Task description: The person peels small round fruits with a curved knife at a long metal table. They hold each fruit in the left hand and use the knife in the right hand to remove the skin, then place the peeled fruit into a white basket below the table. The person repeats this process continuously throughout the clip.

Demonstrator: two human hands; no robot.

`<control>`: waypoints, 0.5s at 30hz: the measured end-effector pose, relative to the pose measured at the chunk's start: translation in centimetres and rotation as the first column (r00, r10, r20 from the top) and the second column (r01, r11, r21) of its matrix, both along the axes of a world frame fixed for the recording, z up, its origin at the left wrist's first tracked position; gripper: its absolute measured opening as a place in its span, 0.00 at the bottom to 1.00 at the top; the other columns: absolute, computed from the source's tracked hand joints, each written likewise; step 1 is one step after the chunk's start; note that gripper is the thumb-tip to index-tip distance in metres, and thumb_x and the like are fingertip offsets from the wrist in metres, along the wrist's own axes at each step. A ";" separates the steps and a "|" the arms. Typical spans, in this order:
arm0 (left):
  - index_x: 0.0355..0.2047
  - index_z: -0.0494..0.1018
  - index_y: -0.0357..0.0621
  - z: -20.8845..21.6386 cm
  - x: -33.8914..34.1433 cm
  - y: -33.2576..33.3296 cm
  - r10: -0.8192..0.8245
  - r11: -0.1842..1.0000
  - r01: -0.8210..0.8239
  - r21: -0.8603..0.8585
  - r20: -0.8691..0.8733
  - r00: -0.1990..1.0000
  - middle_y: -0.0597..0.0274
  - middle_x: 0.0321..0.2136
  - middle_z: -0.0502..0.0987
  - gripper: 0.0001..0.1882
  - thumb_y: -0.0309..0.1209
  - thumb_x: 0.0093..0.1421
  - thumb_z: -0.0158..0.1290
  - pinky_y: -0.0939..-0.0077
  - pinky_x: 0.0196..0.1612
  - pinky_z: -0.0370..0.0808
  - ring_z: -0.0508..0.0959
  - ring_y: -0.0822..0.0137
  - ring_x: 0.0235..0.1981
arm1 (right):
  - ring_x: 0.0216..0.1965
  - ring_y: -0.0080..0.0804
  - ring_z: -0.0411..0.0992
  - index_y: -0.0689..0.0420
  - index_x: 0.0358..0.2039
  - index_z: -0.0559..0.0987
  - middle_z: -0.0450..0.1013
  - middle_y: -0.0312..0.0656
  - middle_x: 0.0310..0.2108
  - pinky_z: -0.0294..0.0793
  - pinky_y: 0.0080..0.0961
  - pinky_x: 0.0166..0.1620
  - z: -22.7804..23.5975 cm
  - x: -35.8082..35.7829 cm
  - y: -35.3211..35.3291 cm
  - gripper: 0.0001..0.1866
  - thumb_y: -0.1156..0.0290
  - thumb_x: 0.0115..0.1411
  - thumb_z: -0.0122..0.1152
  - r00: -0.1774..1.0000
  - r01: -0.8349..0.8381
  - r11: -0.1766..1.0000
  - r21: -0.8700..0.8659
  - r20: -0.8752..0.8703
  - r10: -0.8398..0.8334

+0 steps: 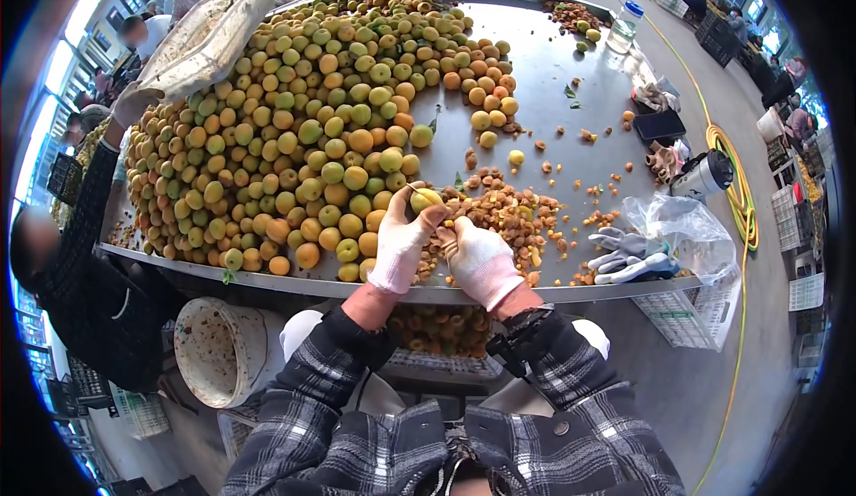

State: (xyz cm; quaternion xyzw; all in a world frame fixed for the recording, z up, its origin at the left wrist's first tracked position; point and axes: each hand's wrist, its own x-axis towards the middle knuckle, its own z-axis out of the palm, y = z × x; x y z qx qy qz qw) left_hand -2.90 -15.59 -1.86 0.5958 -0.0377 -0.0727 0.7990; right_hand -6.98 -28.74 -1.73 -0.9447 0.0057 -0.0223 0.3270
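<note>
My left hand, in a pale glove with bare fingertips, is closed around a yellow-green apricot above the metal table. Close beside it, my right hand, gloved in white and pink, has its fingers curled together. Something brownish shows at its fingertips, too small to make out. Beneath and behind both hands spreads a heap of brown pits and fruit scraps. A large pile of green to orange apricots covers the table to the left and behind.
Below the table edge sits a crate of halved fruit. A white bucket stands at lower left. On the right lie grey gloves, a plastic bag, a phone and a bottle. At far left a person tips a white crate.
</note>
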 end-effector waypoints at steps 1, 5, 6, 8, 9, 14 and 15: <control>0.54 0.64 0.34 -0.2 0.0 -0.1 0.010 1.000 -0.010 0.014 -0.003 1.000 0.59 0.41 0.75 0.24 0.29 0.61 0.58 0.81 0.44 0.74 0.76 0.75 0.39 | 0.30 0.56 0.76 0.58 0.36 0.74 0.76 0.54 0.24 0.74 0.48 0.33 -0.1 0.0 0.1 0.16 0.57 0.66 0.49 1.000 -0.010 1.000 0.028 0.001 0.010; 0.51 0.66 0.33 -1.0 0.4 -0.3 0.057 0.995 -0.060 0.078 0.045 0.997 0.61 0.37 0.76 0.22 0.30 0.61 0.59 0.82 0.41 0.74 0.75 0.75 0.37 | 0.31 0.57 0.74 0.60 0.35 0.75 0.75 0.56 0.25 0.73 0.47 0.34 -1.1 0.0 0.1 0.18 0.57 0.67 0.47 1.000 -0.022 0.985 0.172 0.003 0.022; 0.50 0.66 0.33 -1.0 0.4 -0.5 0.064 0.993 -0.070 0.096 0.069 0.996 0.62 0.37 0.76 0.21 0.30 0.61 0.59 0.82 0.41 0.74 0.75 0.76 0.37 | 0.31 0.57 0.74 0.61 0.34 0.75 0.74 0.56 0.25 0.72 0.45 0.34 -1.5 0.0 0.1 0.18 0.57 0.68 0.47 1.000 -0.020 0.973 0.230 0.022 0.016; 0.50 0.66 0.33 -0.8 0.3 -0.5 0.082 0.987 -0.094 0.129 0.093 0.992 0.62 0.38 0.76 0.21 0.30 0.61 0.59 0.82 0.41 0.74 0.75 0.76 0.37 | 0.31 0.56 0.74 0.62 0.35 0.75 0.74 0.56 0.25 0.71 0.42 0.33 -1.8 -0.1 0.3 0.19 0.58 0.68 0.48 1.000 -0.028 0.936 0.350 0.007 0.027; 0.50 0.66 0.34 -0.7 0.4 -0.5 0.090 0.985 -0.102 0.139 0.090 0.992 0.63 0.38 0.76 0.21 0.29 0.61 0.59 0.82 0.41 0.74 0.74 0.76 0.37 | 0.31 0.55 0.74 0.62 0.35 0.75 0.74 0.56 0.25 0.71 0.41 0.33 -1.8 -0.1 0.4 0.19 0.58 0.69 0.47 0.999 -0.029 0.913 0.408 -0.027 0.044; 0.51 0.67 0.36 -0.2 -0.2 -1.5 0.086 0.996 -0.084 -0.040 0.055 0.995 0.62 0.38 0.75 0.19 0.33 0.63 0.56 0.81 0.44 0.73 0.75 0.74 0.37 | 0.31 0.56 0.73 0.62 0.35 0.75 0.74 0.55 0.25 0.71 0.42 0.34 -2.0 -0.3 0.3 0.19 0.57 0.69 0.47 0.998 0.010 0.872 0.489 -0.066 0.025; 0.51 0.67 0.36 0.1 -0.4 -1.8 0.059 0.981 -0.061 -0.182 -0.015 0.998 0.61 0.38 0.75 0.20 0.35 0.64 0.55 0.81 0.44 0.73 0.75 0.73 0.38 | 0.32 0.57 0.73 0.61 0.35 0.75 0.74 0.56 0.26 0.71 0.45 0.35 -1.7 -0.5 0.0 0.19 0.56 0.68 0.47 0.999 0.021 0.893 0.450 -0.032 -0.007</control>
